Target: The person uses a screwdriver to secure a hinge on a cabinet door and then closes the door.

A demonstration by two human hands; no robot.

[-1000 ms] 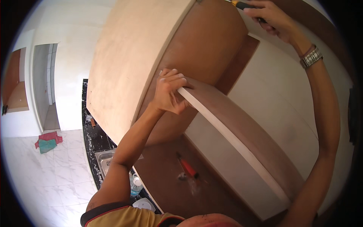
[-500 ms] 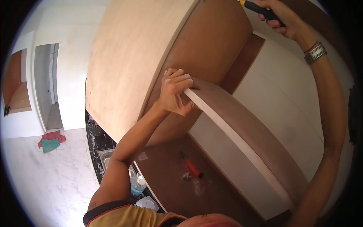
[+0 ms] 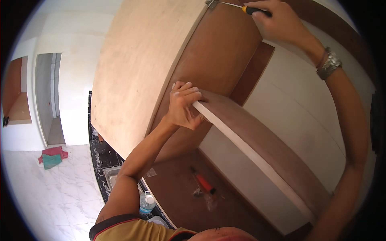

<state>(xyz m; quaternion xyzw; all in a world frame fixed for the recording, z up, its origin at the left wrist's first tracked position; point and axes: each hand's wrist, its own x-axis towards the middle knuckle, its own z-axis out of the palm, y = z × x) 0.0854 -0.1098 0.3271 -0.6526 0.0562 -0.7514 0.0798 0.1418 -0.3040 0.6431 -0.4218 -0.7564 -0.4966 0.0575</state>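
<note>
My right hand (image 3: 277, 20), at the upper right, is wrapped round the black and yellow handle of a screwdriver (image 3: 252, 10). The screwdriver's thin shaft points left, its tip at a small metal hinge (image 3: 210, 5) near the top edge of the brown cabinet side panel (image 3: 217, 44). Lower down, my left hand (image 3: 185, 105) grips the end of a brown shelf board (image 3: 249, 132) with a pale front edge, fingers over its top and thumb beneath. That hand also sits against the side panel. A pale wooden door panel (image 3: 136, 68) stands to the left of both hands.
Below the shelf lies a red-handled tool (image 3: 206, 184) beside crumpled clear plastic (image 3: 210, 200) on the brown cabinet floor (image 3: 173, 193). A water bottle (image 3: 147, 203) and a metal sink (image 3: 111, 175) are on the black counter (image 3: 105, 154). Red and green cloths (image 3: 52, 158) lie on the tiles.
My right hand has moved left with the screwdriver, bringing its tip to the hinge, which has come into view. My left hand keeps its hold on the shelf board. The view has shifted slightly.
</note>
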